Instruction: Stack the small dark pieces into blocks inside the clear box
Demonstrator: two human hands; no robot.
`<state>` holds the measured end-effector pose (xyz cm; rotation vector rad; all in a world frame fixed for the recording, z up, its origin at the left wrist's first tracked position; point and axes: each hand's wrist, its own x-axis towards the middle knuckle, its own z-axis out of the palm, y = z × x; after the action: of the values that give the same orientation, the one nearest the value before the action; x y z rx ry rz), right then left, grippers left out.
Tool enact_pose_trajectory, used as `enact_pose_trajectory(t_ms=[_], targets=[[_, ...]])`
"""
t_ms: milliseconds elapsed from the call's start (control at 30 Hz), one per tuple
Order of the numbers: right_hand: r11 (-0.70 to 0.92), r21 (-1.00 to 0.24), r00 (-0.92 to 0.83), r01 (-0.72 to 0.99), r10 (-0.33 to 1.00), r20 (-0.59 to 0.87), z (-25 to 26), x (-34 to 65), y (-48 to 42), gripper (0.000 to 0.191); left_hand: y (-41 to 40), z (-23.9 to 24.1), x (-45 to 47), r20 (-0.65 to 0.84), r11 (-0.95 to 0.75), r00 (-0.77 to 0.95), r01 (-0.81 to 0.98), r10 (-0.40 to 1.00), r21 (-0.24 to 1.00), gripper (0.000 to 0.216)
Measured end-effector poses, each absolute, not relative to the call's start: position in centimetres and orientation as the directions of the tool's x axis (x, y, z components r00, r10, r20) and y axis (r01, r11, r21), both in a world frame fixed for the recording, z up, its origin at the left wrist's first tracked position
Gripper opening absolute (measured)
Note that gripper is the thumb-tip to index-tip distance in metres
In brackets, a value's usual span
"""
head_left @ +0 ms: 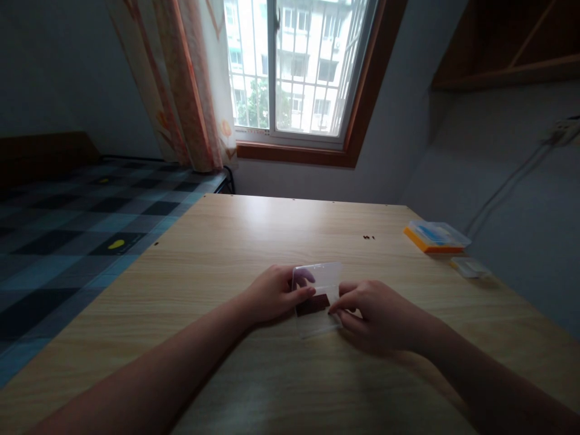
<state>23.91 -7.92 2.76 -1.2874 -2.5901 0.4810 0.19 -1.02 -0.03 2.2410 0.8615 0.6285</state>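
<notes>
- Resting on the wooden counter point(235, 241), mid-front, a small clear plastic box point(317, 297) stands open, lid upright, something dark inside.
- Left hand point(272, 296) has its grip closed on the box's left edge, thumb across the lid.
- Right hand point(378, 317) pinches its right side with its fingertips.
- Orange-based case point(434, 237) and a small clear box point(470, 267) lie far right.

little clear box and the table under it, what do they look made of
The clear box looks like thin transparent plastic with a glossy finish: the left hand shows through its raised lid, and the right hand touches its edge. The table looks like pale wood or wood-grain laminate, smooth and slightly shiny; which one is unclear.
</notes>
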Motion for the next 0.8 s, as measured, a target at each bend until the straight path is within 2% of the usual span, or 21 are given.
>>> enact_pose_trajectory(t_ms=[233, 467, 800], targets=[[0.553, -0.411, -0.578, 0.724, 0.813, 0.075, 2.83, 23.82, -7.94, 0.024, -1.10, -0.05, 0.25, 0.187, -0.565, 0.673, 0.400, 0.715, 0.722, 0.022], [0.535, -0.400, -0.574, 0.744, 0.818, 0.027, 2.68, 23.70, -7.92, 0.025, -1.06, -0.12, 0.17, 0.194, -0.573, 0.671, 0.405, 0.715, 0.712, 0.024], [0.559, -0.422, -0.586, 0.714, 0.806, 0.076, 2.81, 23.70, -7.82, 0.025, -1.12, 0.12, 0.23, 0.199, -0.580, 0.672, 0.406, 0.713, 0.706, 0.023]])
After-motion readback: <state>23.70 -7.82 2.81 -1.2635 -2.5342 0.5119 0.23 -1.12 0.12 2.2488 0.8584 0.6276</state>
